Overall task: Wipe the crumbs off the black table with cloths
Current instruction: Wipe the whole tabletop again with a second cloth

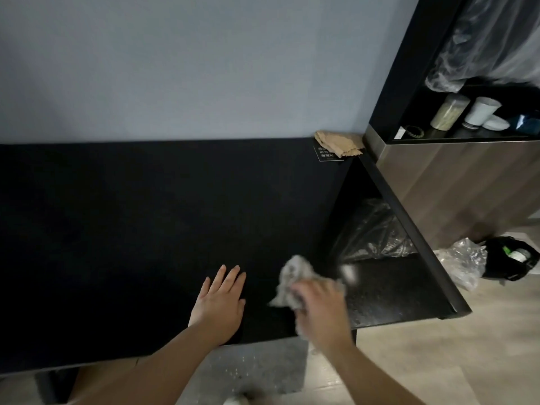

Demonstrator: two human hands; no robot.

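Table: I see the table [146, 229] as a matte black slab running along the wall [175, 68], its near edge just above my forearms.
Left hand: my left hand [219, 302] lies flat on the top near the front edge, fingers straight and slightly spread, holding nothing.
Right hand: my right hand [318, 305] is blurred, fingers curled round the cloth [295, 279] and bunching it against the table.
Cloth: grey, soft and crumpled, sticking out past my knuckles toward the left hand; it sits on the table's front right part, apart from that hand.
Crumbs: pale specks show on the surface right of the cloth, though at this blur I cannot tell whether they are crumbs or flecks in the top itself.
Far corner: a tan cloth [339, 143], folded and limp, lies on the back right corner and partly covers a small black card [324, 153] with white print.
Right side: a dark shelf [415, 68] with a wood-grain panel below stands close against the table's right end, hemming in that corner.
On the shelf: a round jar [448, 114] with pale contents, beside a white cup [482, 111].
Below right: crinkled clear wrap [464, 261] lies on the floor [438, 361], touching a black bag [511, 258].
Underfoot: a grey speckled mat [257, 366] on pale wood-look boards.
Wall: smooth, blue-grey, bare.
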